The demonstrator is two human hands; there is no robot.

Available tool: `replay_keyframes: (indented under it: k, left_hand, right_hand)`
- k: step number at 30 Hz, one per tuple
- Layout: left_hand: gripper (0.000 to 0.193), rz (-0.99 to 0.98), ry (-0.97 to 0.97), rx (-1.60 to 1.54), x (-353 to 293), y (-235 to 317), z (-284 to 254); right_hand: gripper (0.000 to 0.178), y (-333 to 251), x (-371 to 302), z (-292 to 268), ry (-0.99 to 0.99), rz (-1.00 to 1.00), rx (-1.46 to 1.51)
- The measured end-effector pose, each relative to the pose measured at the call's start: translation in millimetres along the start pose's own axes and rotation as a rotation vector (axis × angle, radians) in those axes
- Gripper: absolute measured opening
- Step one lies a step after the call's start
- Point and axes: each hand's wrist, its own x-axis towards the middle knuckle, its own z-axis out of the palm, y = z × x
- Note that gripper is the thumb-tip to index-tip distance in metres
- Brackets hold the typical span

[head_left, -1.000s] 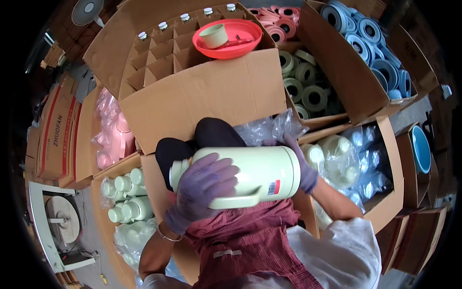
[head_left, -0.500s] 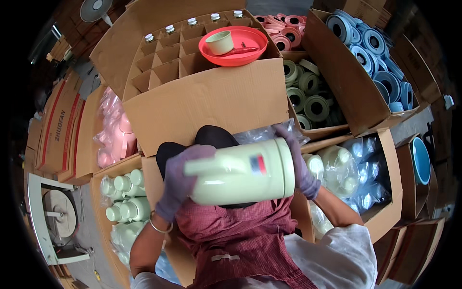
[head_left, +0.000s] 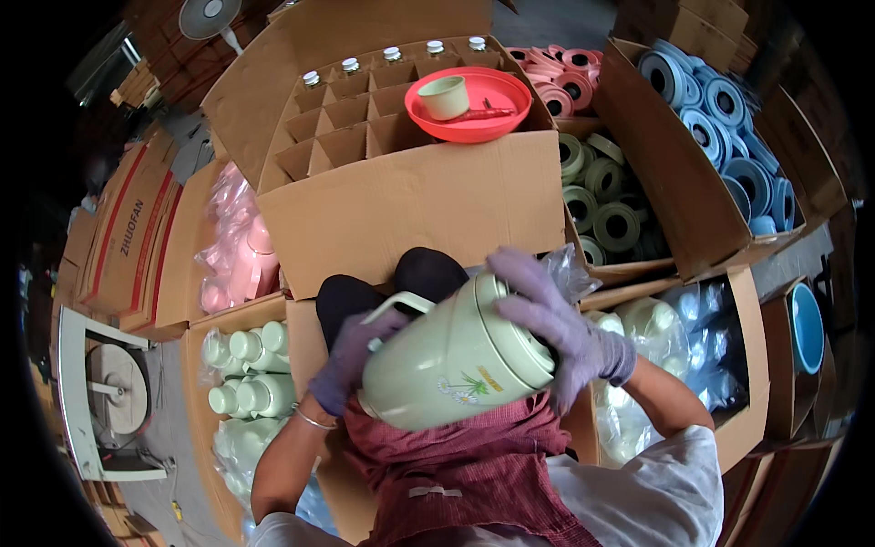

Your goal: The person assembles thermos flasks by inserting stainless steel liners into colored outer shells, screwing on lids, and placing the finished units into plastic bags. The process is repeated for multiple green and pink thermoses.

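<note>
Two gloved hands are holding one pale green flask over the lap.

The flask [head_left: 456,360], tilted, with a flower print and a side handle, is hiding the palms. The left hand [head_left: 351,356] is curling its fingers around the handle side; the right hand [head_left: 556,324] is spreading fingers over the top. Behind the flask, one red bowl [head_left: 469,102] with one cup [head_left: 444,96] is sitting on the divided carton [head_left: 410,205].

Brown divider carton [head_left: 365,137] at twelve o'clock; flat red-striped cartons [head_left: 118,237] at nine; flower label [head_left: 465,387] on the pale-green jug [head_left: 456,365], centre.
</note>
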Motion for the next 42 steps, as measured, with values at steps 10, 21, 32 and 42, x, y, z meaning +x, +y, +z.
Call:
replay_keyframes:
  k: [10, 21, 32, 42]
  left_hand:
    - [0.021, 0.488, 0.18, 0.469, 17.2, 92.5, 16.2]
    - [0.024, -0.098, 0.217, 0.058, -4.7, 26.0, -17.4]
    - [0.043, 0.039, 0.797, -0.528, 13.0, -20.9, -45.3]
    - [0.052, 0.093, 0.629, -1.829, 111.6, -26.7, -34.0]
  right_hand:
    - [0.056, 38.3, -52.2, 68.7, 0.758, 0.833, 1.29]
    - [0.108, 16.5, 23.1, -3.7, 0.027, 0.234, 0.275]
    - [0.053, 258.5, 180.8, -83.0, 0.378, 0.38, -0.64]
    - [0.053, 103.6, 164.4, -41.1, 0.185, -0.019, -0.917]
